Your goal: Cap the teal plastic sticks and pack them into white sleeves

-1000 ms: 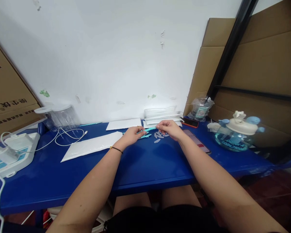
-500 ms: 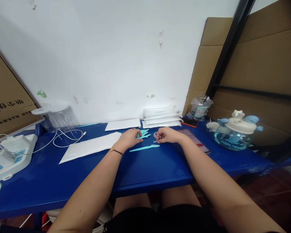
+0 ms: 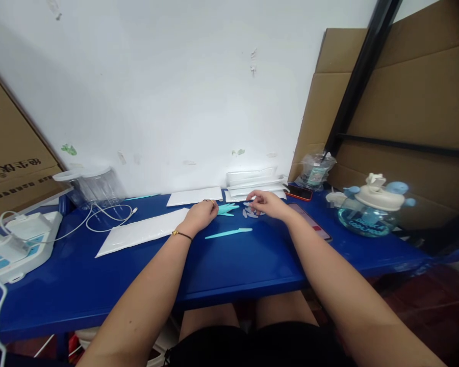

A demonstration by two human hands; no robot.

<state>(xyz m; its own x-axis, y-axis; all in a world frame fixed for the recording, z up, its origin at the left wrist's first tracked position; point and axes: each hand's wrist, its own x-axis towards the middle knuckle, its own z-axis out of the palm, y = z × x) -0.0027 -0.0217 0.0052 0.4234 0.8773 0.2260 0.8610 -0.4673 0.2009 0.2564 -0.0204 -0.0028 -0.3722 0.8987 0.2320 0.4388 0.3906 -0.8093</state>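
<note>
- One turquoise stick (image 3: 228,233), lying crosswise and alone on the bench (image 3: 233,265), in front of both hands; a wrist drawn back low could sweep it toward the front edge.
- White packet (image 3: 143,233), just beside the left wrist; an outward swing of that wrist could push it askew.
- Phone (image 3: 311,221), just beside the right forearm; a sideways movement of the arm might nudge it.
- Left hand (image 3: 201,214): fingers curled, tips at the turquoise pile (image 3: 227,209); whether a stick is gripped cannot be told. The sticks fan out and overlap, so pulling one might drag its neighbours.
- Right hand (image 3: 266,204): thumb and fingers bent to a narrow gap over the translucent pieces (image 3: 248,213); whether one is pinched cannot be told. Small and heaped, they could scatter if pressed unevenly.
- Stack of white packets (image 3: 256,189), behind the right hand; overreaching fingers could dislodge it.
</note>
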